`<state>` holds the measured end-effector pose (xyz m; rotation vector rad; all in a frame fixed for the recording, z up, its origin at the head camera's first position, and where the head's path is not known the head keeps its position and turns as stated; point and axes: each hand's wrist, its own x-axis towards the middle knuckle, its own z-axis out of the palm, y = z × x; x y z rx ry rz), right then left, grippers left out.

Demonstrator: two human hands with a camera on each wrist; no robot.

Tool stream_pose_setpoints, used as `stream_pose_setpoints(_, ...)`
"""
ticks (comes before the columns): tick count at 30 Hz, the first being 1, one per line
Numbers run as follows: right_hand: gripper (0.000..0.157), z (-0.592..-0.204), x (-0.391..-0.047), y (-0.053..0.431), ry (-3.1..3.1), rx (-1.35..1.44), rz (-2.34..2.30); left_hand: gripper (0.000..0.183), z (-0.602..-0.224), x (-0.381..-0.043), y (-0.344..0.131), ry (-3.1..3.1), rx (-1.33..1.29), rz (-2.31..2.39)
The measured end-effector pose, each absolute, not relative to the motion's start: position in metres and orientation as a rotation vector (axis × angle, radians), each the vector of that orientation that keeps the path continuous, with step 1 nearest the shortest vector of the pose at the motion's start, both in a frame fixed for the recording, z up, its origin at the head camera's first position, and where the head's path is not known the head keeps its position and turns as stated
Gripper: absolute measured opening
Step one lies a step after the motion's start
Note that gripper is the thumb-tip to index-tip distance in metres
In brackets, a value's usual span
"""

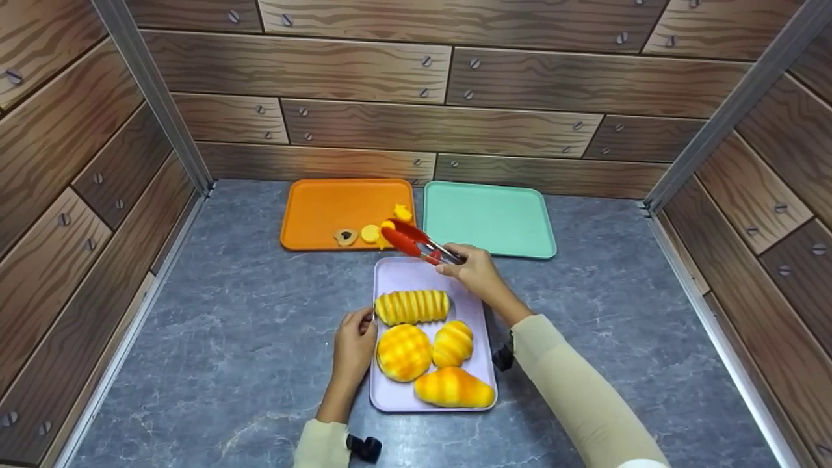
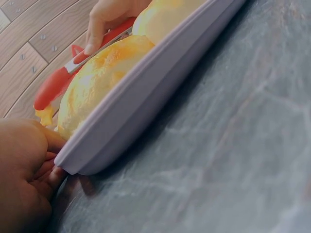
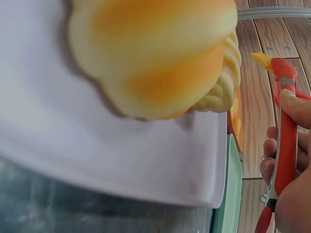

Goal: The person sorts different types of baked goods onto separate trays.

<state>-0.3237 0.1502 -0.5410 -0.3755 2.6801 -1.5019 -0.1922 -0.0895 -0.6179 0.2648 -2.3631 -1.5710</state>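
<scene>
My right hand [image 1: 478, 268] grips a pair of red-tipped tongs [image 1: 404, 242] above the near right corner of the orange tray [image 1: 331, 205]. Between the tong tips is a small yellow piece [image 3: 261, 59], its kind unclear. Below the tongs lie a round yellow piece [image 1: 370, 234] and a brown slice with a dark centre [image 1: 346, 237]; another yellow piece [image 1: 402, 212] is behind. With my left hand [image 1: 355, 343] I pinch the left rim of the lavender tray [image 1: 416, 272]. It bears a ridged loaf [image 1: 413, 307], a round bun [image 1: 403, 353], a striped roll [image 1: 453, 344] and a croissant-like bread [image 1: 454, 387].
A mint green tray [image 1: 487, 218] stands to the right of the orange one, near the back wall. Wood-patterned panels [image 1: 364, 71] enclose the grey marbled table [image 1: 227, 338] at the back and both sides.
</scene>
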Motion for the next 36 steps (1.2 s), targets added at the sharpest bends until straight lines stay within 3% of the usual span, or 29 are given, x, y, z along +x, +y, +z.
stream_pose_setpoints(19, 0.036, -0.538, -0.358, 0.112, 2.721, -0.274, -1.525, 0.025, -0.619, -0.193, -0.088, -2.361, 0.254, -1.559)
stream_pose_setpoints(36, 0.035, -0.546, -0.382, 0.079, 2.698, -0.102, -1.479, 0.027, -0.620, -0.194, -0.091, -2.380, 0.257, -1.562)
